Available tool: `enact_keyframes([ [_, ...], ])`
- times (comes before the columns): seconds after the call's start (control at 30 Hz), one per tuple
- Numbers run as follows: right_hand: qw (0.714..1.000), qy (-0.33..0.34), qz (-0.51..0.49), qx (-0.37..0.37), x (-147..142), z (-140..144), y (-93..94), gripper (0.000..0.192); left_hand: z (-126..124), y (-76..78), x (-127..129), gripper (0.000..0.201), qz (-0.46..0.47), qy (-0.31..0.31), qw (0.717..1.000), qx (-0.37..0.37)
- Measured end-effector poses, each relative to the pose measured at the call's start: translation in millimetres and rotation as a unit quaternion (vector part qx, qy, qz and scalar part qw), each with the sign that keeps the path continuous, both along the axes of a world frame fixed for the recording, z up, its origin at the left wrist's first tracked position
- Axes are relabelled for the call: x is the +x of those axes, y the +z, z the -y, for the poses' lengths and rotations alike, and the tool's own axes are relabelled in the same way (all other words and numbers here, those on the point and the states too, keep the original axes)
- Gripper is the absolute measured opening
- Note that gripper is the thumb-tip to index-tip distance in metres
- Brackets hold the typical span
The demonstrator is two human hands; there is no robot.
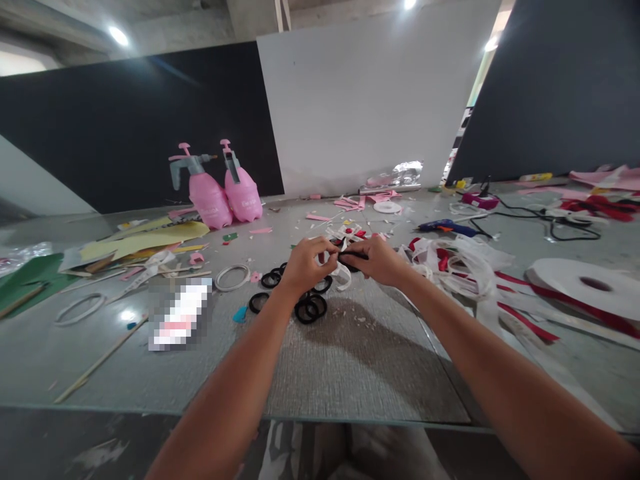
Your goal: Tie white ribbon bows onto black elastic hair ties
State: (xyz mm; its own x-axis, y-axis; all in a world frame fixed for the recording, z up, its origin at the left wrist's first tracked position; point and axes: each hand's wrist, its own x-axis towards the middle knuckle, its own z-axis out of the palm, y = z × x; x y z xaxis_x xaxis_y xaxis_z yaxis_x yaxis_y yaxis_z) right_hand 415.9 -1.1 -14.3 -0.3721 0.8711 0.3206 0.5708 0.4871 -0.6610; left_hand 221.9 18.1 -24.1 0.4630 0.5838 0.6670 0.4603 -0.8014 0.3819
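Observation:
My left hand (309, 264) and my right hand (384, 261) meet over the grey textured mat (350, 360), fingertips nearly touching. Both pinch a black band (353, 255) stretched between them, which looks like a hair tie; the fingers cover part of it. Below and left of my hands lie several black hair ties (310, 309), some overlapping. A curl of white ribbon (344, 277) is just under my fingertips. Red and white ribbon scraps (354, 233) lie just beyond my hands.
Two pink spray bottles (213, 200) stand at the back left. To the right are tangled white ribbon (470, 267), a large ribbon roll (590, 287) and a blue glue gun (447, 228) with a black cord. Paper sheets (145, 240) and a wooden stick (100, 360) lie left.

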Motion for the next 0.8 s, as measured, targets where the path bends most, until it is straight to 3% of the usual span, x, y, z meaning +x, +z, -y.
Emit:
enact_keyframes([
  [0.5, 1.0, -0.002, -0.01, -0.024, 1.9, 1.6, 1.9, 0.032, -0.3, 1.0, -1.4, 0.014, 0.013, -0.021, 0.999, -0.021],
  [0.8, 1.0, -0.008, 0.015, -0.018, -0.9, -0.6, -1.5, 0.029, -0.7, -1.7, 1.3, 0.008, 0.0, 0.009, 1.0, 0.01],
])
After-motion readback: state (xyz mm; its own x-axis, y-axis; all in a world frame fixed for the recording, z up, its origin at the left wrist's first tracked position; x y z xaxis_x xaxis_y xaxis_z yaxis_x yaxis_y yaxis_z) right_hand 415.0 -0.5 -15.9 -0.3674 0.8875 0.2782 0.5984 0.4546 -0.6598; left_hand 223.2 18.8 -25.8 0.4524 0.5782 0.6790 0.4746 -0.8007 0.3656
